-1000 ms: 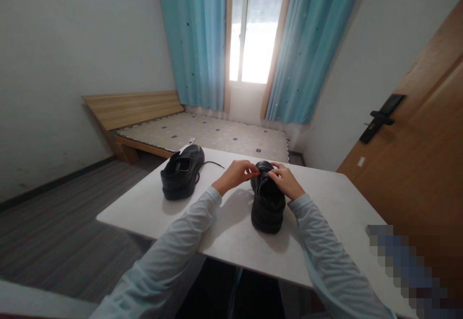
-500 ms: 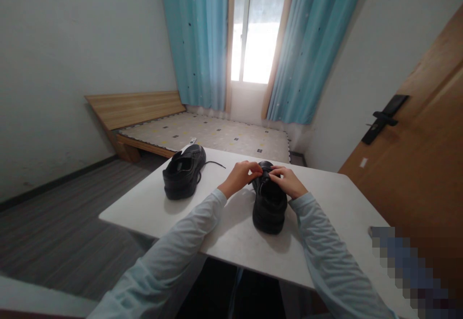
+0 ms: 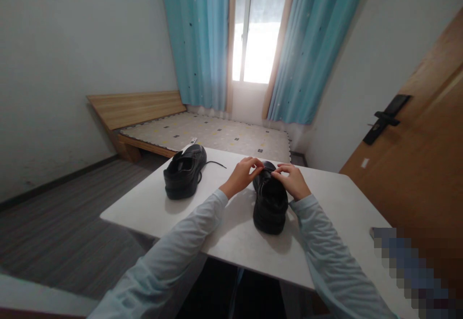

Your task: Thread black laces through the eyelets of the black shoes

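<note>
A black lace-up shoe (image 3: 270,210) stands on the white table in front of me, its heel towards me and its toe pointing away. At the left of its lacing, my left hand (image 3: 243,175) is closed in a pinch on the shoelace. My right hand (image 3: 293,181) pinches the lace from the right side, thumb and fingertips over the shoe's tongue. The dark lace barely shows against the black upper. A second black shoe (image 3: 183,176) stands to the left, apart from both hands, with its loose shoelace (image 3: 217,164) trailing right across the tabletop.
The white table (image 3: 224,234) has its near edge just before my lap. Beyond it stands a low wooden bed (image 3: 206,128) under a window with blue curtains (image 3: 202,44). A wooden door (image 3: 408,164) is at the right. A pixelated patch covers the table's right corner.
My hands have drawn slightly apart over the lacing, the right one shifting a little to the right. Both shoes stay where they were.
</note>
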Tool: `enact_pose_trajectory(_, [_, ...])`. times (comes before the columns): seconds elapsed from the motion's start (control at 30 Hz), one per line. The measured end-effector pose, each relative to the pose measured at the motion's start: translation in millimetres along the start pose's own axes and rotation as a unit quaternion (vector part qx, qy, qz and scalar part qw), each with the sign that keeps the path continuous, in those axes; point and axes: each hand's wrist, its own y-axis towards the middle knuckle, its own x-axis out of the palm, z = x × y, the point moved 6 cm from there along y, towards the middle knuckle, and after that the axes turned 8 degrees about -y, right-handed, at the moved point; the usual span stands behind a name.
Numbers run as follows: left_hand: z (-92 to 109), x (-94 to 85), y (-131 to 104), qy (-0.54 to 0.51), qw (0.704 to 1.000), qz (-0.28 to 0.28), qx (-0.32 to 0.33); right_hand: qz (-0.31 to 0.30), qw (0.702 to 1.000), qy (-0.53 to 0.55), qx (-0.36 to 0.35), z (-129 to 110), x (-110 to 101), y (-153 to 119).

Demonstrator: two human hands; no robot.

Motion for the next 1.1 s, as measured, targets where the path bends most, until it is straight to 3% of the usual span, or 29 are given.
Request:
enact_pose_trajectory(0.23, [-1.5, -1.0, -2.3, 0.008, 1.0, 0.001, 0.0, 0.073, 0.994, 0.084, 0.023, 2.0, -24.2, 2.2])
enact_pose_trajectory(0.5, [6.0, 10.1, -8.4, -0.035, 0.996, -0.083, 0.017, 0.135, 0.976, 0.16, 0.052, 9.6, -43.5, 2.9])
enact_pose_trajectory(0.8, [-2.4, 14.4, -10.6, -0.074, 0.991, -0.107, -0.018, 0.209, 0.937, 0.265, 0.09, 15.5, -61.0, 0.4])
enact_pose_trajectory(1.1, [-8.8, 14.9, -12.3, -0.081, 0.991, -0.107, -0.022, 0.253, 0.901, 0.345, 0.071, 19.0, -73.0, -0.2])
